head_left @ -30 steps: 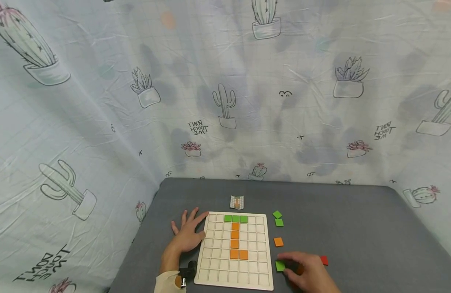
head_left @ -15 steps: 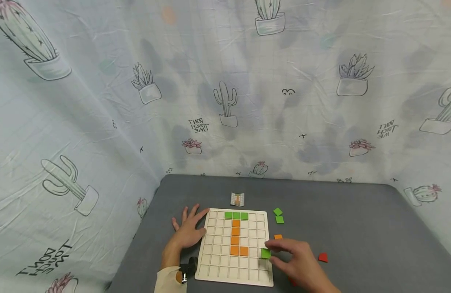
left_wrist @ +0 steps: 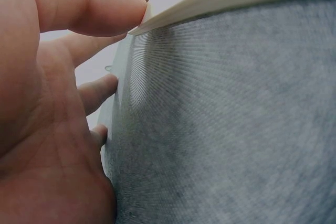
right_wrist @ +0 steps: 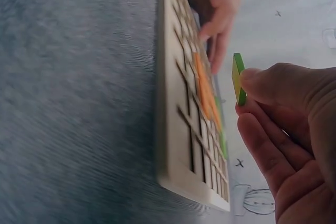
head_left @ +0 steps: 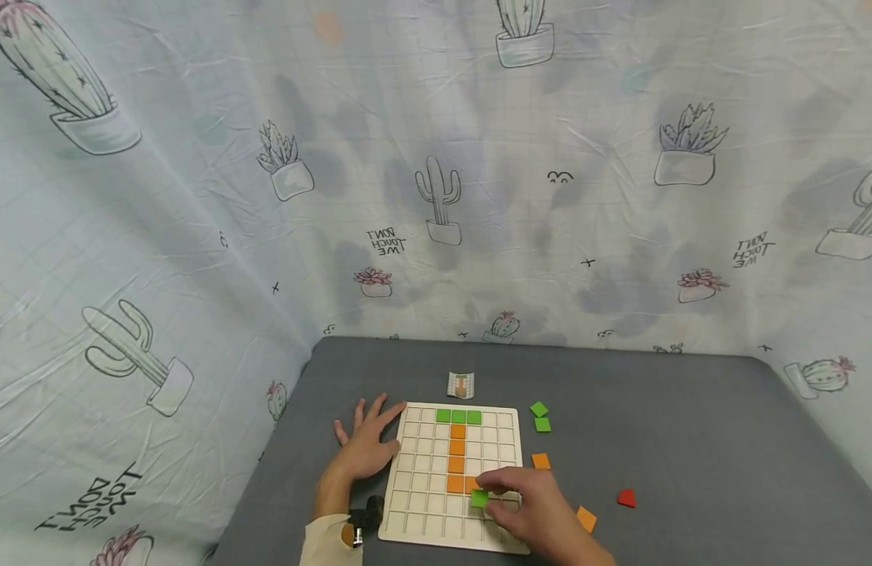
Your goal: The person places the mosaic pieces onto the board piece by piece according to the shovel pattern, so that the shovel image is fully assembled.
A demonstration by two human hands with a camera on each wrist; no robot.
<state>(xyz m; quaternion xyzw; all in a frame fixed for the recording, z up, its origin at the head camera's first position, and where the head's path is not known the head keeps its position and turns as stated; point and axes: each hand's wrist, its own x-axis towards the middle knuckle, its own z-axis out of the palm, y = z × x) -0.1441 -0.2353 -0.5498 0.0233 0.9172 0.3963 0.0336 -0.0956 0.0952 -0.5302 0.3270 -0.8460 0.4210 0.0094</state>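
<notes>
A pale wooden grid board (head_left: 424, 503) lies on the grey table. Three green tiles (head_left: 459, 417) fill part of its top row, and several orange tiles (head_left: 457, 447) run down a column below, one more beside the lowest. My right hand (head_left: 531, 507) pinches a green square tile (head_left: 480, 498) between thumb and fingers; in the right wrist view the tile (right_wrist: 239, 80) is held up off the board. My left hand (head_left: 368, 448) rests at the board's left edge with fingers spread, its thumb (left_wrist: 105, 11) touching the rim.
Right of the board lie two green tiles (head_left: 542, 424), an orange tile (head_left: 541, 461), another orange tile (head_left: 586, 519) and a red piece (head_left: 627, 498). A small printed card (head_left: 461, 385) lies behind the board. A cactus-print curtain (head_left: 436, 299) surrounds the table.
My right hand has carried the green tile leftward from the table beside the board to above its lower middle. An orange tile on the right is uncovered. My left hand stays in place.
</notes>
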